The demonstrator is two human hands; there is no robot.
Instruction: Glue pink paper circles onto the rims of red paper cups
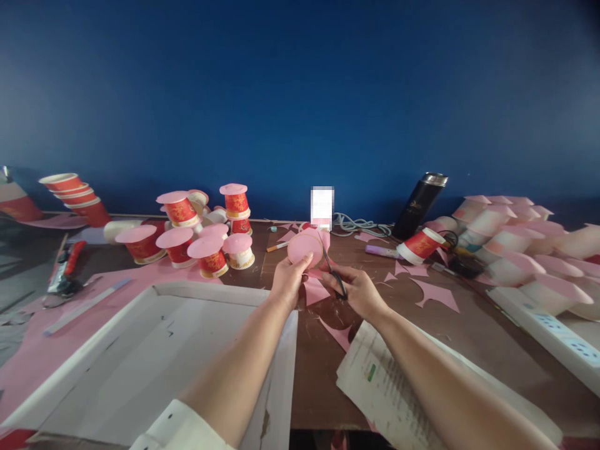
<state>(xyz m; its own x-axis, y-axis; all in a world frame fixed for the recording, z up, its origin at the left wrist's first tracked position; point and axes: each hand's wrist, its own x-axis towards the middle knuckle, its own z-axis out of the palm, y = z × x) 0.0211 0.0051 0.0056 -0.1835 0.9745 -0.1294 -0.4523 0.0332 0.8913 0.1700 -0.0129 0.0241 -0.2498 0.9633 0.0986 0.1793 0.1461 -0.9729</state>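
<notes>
My left hand point(291, 278) is closed on a piece of pink paper point(304, 248) with a round outline, the thumb lying over its near edge. Whether a cup is behind the paper is hidden. My right hand point(354, 287) grips dark-handled scissors point(338, 284). Their blades reach up to the right edge of the pink paper. Pink paper offcuts point(316, 292) lie beneath and around both hands. Left of my hands, several red paper cups point(213, 262) stand with pink paper discs on top.
A shallow white box lid point(187, 350) lies under my left forearm, printed sheets point(375, 375) under the right. Rightward are a tilted black flask point(419, 206), a red cup point(420, 245), several pink-topped cups point(510, 237) and a power strip point(557, 334). Stacked cups point(79, 200) lean far left.
</notes>
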